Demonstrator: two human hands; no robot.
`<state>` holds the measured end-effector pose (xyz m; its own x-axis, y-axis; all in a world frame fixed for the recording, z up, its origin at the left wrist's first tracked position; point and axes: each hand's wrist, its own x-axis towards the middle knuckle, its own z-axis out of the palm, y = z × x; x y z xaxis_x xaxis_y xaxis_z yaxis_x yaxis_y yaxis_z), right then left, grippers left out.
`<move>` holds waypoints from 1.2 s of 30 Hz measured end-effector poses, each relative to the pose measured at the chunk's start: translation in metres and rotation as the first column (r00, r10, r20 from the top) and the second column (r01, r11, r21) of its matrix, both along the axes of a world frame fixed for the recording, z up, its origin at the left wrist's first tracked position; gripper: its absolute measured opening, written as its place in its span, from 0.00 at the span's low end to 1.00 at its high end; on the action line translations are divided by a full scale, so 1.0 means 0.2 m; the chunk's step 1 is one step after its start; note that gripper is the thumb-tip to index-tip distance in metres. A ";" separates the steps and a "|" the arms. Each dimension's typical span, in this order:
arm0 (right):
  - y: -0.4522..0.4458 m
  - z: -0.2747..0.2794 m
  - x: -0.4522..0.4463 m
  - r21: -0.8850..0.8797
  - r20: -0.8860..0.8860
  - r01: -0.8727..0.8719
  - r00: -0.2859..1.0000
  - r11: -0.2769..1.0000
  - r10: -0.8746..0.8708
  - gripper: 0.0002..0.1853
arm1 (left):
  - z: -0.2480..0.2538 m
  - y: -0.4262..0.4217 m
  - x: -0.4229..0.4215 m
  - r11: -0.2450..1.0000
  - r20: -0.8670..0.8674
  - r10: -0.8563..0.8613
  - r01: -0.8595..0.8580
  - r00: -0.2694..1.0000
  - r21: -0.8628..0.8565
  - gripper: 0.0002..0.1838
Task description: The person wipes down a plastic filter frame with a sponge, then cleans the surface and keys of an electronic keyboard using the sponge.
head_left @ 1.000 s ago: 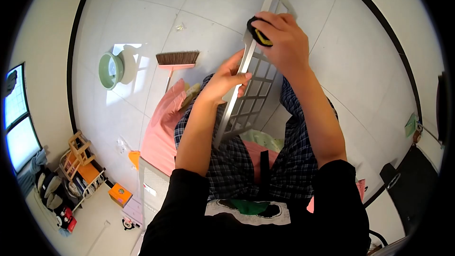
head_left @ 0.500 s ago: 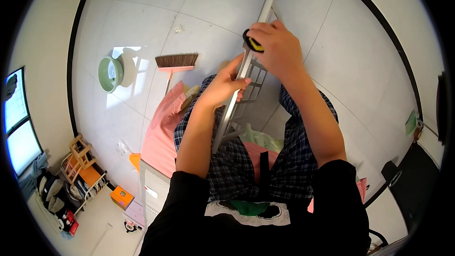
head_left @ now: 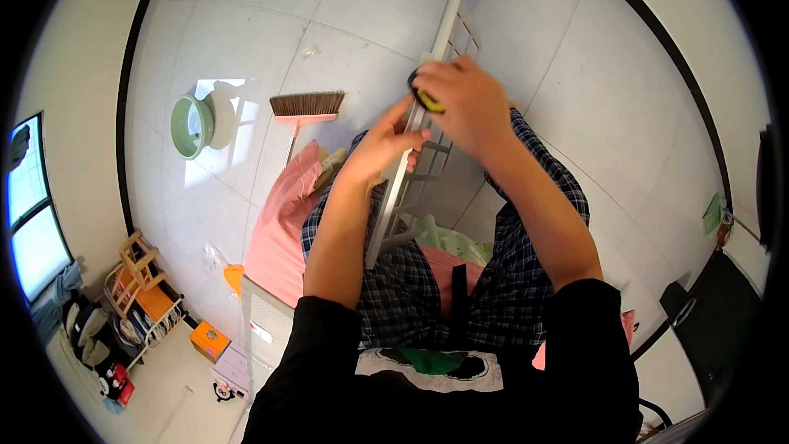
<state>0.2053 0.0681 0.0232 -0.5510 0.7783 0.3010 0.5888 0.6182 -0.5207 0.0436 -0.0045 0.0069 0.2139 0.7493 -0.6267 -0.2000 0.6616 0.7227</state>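
Note:
A pale metal rack with a long flat rail and several rungs slants up from the person's lap. My left hand is closed around its rail near the middle, thumb across the near face. My right hand grips a small rounded black-and-yellow object, which lies against the rail just above the left hand. Fingers cover much of that object, so its exact kind is hidden. The rack's lower end is over the checked trousers, between the knees.
On the tiled floor to the left are a broom and a green basin. Pink cloth hangs beside the left leg. At lower left a wooden stool stands by an orange box. A black object is at far right.
My right hand has slid down the rail toward my left hand with the black-and-yellow object. The rack's upper end has swung slightly left. My left hand keeps its hold.

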 end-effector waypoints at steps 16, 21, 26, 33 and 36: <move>-0.11 -0.02 -0.06 -0.067 0.017 -0.165 0.986 0.984 0.167 0.15 | 0.02 0.00 -0.07 0.983 0.005 0.172 -0.171 0.985 -0.070 0.42; 0.02 -0.04 -0.02 0.046 -0.107 0.071 0.992 0.996 -0.065 0.15 | 0.06 0.01 -0.03 0.983 0.141 0.158 -0.143 0.977 -0.112 0.41; -0.05 -0.02 -0.04 -0.095 -0.126 0.104 0.985 0.990 -0.116 0.13 | 0.07 0.02 -0.02 0.967 0.015 0.198 -0.193 0.980 -0.166 0.33; 0.05 0.01 -0.02 -0.118 -0.238 0.264 0.929 0.957 -0.285 0.14 | 0.05 0.03 0.02 0.948 0.219 0.317 -0.314 0.923 -0.051 0.25; 0.04 0.00 -0.02 -0.012 -0.122 0.243 0.962 0.970 -0.243 0.15 | 0.07 0.03 0.05 0.952 0.161 0.306 -0.303 0.938 -0.046 0.25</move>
